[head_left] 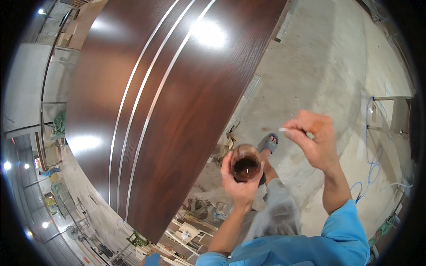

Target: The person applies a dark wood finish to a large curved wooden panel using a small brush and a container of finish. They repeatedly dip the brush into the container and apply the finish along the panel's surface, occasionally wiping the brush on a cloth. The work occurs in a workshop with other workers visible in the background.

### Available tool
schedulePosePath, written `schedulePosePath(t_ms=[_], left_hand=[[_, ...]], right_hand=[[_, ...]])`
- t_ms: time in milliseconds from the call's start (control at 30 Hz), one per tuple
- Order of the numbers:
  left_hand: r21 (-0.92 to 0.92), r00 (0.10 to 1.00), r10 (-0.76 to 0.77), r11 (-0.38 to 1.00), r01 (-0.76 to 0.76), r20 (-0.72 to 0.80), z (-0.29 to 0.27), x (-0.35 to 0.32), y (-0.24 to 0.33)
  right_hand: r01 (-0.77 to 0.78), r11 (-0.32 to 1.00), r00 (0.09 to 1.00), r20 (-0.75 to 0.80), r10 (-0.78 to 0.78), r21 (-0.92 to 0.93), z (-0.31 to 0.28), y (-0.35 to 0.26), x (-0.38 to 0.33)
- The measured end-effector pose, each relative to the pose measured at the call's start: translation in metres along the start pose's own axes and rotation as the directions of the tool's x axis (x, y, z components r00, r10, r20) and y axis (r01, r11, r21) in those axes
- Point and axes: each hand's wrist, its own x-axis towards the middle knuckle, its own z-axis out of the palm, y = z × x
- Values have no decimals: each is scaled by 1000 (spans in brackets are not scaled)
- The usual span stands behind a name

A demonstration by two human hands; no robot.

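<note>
My left hand (pixel 240 189) is closed around a clear cup (pixel 246 153) that has dark brown liquid in its bottom. The cup is beside the right edge of a large, glossy dark brown wood-grain panel (pixel 195 102). Three thin silvery strips (pixel 143 80) run along the panel's length. Off to the right, my right hand (pixel 314 137) pinches a small, thin brush-like tool (pixel 282 129). Its white part shows at the fingertips, and its brownish tip is blurred. This tool is apart from both the cup and the panel.
Below me is a grey concrete floor (pixel 310 75), with my sandalled foot (pixel 270 142) on it. A blue hose (pixel 375 170) loops at the right near a metal frame (pixel 392 98). Several pale wooden pieces (pixel 188 232) and clutter lie past the panel's near end.
</note>
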Motion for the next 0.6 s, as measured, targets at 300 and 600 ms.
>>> schedulePosePath(t_ms=[300, 600], left_hand=[[-39, 976, 219, 975, -219, 11, 82, 66, 28], [5, 933, 360, 933, -360, 20, 111, 79, 28]], right_hand=[[445, 775, 896, 218, -388, -450, -60, -1, 26], [493, 673, 869, 283, -405, -551, -72, 18, 41]])
